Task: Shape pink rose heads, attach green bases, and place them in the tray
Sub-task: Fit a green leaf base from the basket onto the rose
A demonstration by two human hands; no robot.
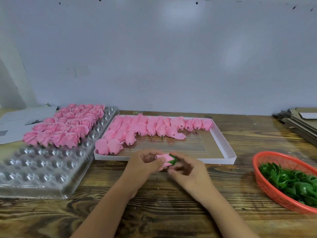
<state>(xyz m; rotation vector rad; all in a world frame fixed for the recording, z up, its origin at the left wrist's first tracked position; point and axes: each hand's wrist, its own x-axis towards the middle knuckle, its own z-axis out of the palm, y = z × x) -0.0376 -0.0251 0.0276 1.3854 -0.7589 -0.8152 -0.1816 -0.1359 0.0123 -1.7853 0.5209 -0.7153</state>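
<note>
Where the head view looks down on the wooden bench (171,203): a pink rose head (165,159) held between both hands just in front of the white box (229,152), a green base (173,160) on its right end. Left hand (144,164) with its grip curled round the rose's petal end; right hand (188,170) with its grip pinching the green end. Unshaped pink buds (147,127) filling the box's far left part. Clear plastic tray (42,170) at left, finished roses (68,124) in its far cups. Orange basket (267,188) of green bases at right.
</note>
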